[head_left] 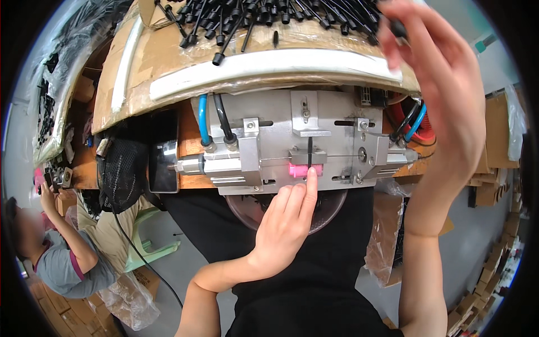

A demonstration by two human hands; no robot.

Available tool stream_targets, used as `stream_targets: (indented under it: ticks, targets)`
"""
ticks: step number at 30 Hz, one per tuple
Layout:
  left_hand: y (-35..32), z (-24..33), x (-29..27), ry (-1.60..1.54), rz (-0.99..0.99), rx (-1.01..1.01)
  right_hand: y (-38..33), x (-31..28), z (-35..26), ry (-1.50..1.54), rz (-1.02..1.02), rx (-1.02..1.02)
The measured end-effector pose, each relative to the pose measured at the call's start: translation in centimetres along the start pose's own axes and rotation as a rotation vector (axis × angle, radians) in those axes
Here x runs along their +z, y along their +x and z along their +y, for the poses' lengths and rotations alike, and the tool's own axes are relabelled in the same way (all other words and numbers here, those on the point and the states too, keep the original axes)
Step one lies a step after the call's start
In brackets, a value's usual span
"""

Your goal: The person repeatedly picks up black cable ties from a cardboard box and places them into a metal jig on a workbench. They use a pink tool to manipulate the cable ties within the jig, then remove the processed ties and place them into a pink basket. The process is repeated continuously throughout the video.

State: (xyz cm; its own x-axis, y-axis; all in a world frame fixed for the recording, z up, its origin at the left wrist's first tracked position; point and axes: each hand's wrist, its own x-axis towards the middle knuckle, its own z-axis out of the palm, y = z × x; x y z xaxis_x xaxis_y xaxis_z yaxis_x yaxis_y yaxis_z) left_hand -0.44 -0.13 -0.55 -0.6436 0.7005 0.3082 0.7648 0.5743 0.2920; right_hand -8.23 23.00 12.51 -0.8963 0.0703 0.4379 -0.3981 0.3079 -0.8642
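The index finger of my left hand (285, 222) is stretched out, its tip on the lower end of a thin black rod (310, 150); its other fingers are bent and hold nothing visible. The rod lies upright in the picture across a small metal block and a bright pink piece (297, 170), in the middle of a metal clamping fixture (281, 121). My right hand (429, 56) is raised at the upper right, blurred. Between its thumb and fingers shows the dark end of what looks like a black wand (398, 29); the rest is hidden.
Many black wands with caps (224, 25) are heaped on a cardboard-covered surface (140, 67) beyond the fixture. A small loose brush (275, 38) lies there. Blue hoses (203, 121) run to the cylinders. A phone (164, 151) lies left; another person (67, 253) sits beyond it.
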Motion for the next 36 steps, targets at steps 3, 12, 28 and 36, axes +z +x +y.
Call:
stream_targets:
  ticks: [3, 12, 28, 36]
  targets:
    - [0.1, 0.4, 0.1, -0.145, -0.002, -0.04, -6.1, 0.8, -1.2, -0.065, 0.105, -0.103]
    - [10.5, -10.1, -8.7, 0.159, 0.427, -0.032, -18.8, 8.8, 4.7, -0.41, -0.008, -0.102]
    - [-0.4, 0.2, -2.0, 0.026, 0.164, 0.004, -17.1, 7.1, 2.6, -0.553, 0.01, 0.07]
    - [0.0, 0.5, 0.8, 0.088, 0.037, -0.014, -16.9, 4.7, 1.1, -0.431, 0.164, 0.102]
